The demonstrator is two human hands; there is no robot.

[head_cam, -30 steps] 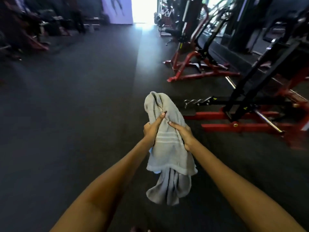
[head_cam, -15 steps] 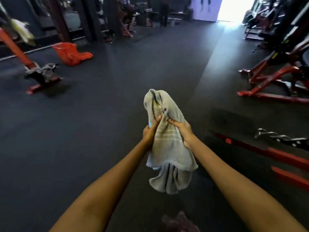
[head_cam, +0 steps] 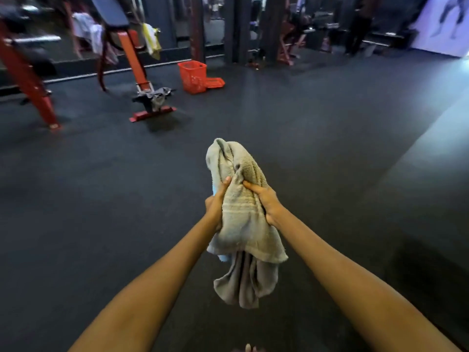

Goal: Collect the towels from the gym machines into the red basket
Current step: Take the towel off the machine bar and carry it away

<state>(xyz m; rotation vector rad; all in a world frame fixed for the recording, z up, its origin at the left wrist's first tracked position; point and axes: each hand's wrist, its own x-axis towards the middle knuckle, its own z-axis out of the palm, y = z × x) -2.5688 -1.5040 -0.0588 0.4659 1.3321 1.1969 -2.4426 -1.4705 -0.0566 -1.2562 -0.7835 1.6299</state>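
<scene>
Both hands, left (head_cam: 215, 204) and right (head_cam: 267, 201), grip my bunched grey terry towel (head_cam: 243, 224); I should walk it to the red mesh plastic basket (head_cam: 192, 77) at eleven o'clock.

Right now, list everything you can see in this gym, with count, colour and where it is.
held towel: one, grey-beige, centre, bunched between both hands
basket: one, red, on the floor, far centre-left
lid-like piece: one, red, beside the basket
yellow towel: one, hanging on the far-left machine
grey cloth: one, draped on that machine's base
gym machine: one, orange-red frame, far left
floor: dark rubber
left hand: grips the held towel
right hand: grips the held towel
</scene>
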